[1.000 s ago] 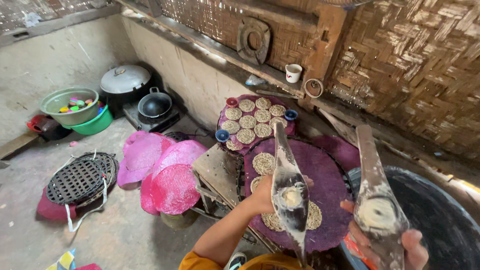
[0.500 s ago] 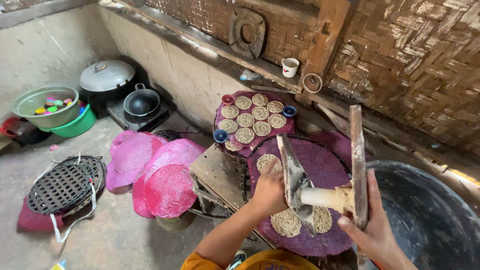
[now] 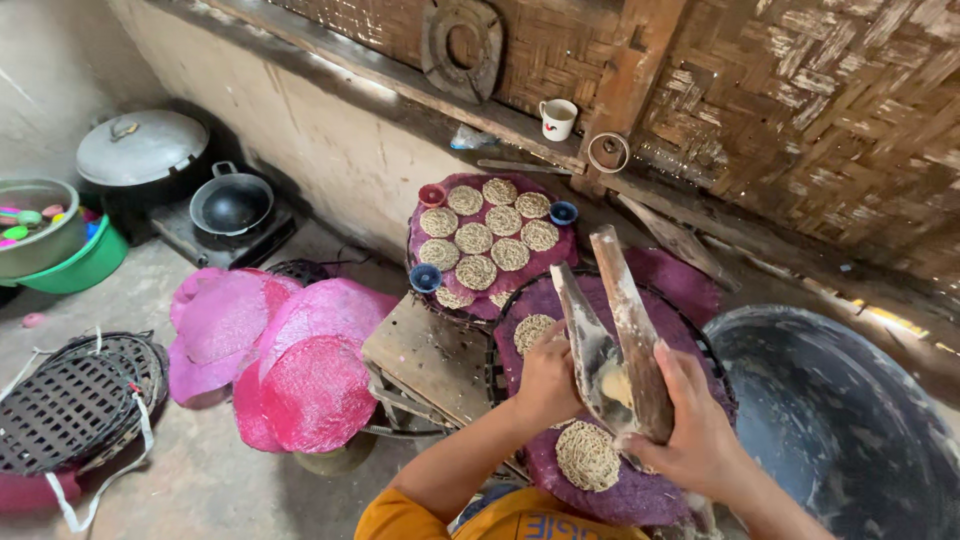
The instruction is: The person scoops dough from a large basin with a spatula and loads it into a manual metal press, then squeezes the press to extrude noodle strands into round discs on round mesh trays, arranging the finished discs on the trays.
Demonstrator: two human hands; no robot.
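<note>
Both hands are clamped on a two-armed wooden press (image 3: 618,340): left hand (image 3: 548,378) grips the lower part of the left arm, right hand (image 3: 695,425) wraps the outer side of the right arm, fingers curled tight. Press arms stand nearly together, tilted up and away from the person, with a pale lump of dough (image 3: 617,385) visible between them near the hinge end.

Press is held directly over a round purple woven mat (image 3: 680,470) resting in a dark wire-rimmed tray. Two coiled noodle rounds lie on this mat, one (image 3: 588,455) below the press, one (image 3: 533,330) just beside the left hand.

Behind it, a second purple mat (image 3: 490,305) carries a close group of noodle rounds, with three small cups at its edge: one red (image 3: 432,195), two blue (image 3: 563,212).

Left of the mats, a worn wooden desk (image 3: 425,358). Further left on the floor, overlapping pink mats (image 3: 290,370) and a black woven basket (image 3: 75,400). Large dark basin (image 3: 850,420) at right, well clear of the press.

Along the back wall: a lidded pot (image 3: 142,148), a black pan (image 3: 231,203), a green bowl (image 3: 75,265), and on the ledge a white mug (image 3: 557,118) bearing a small red and dark mark
</note>
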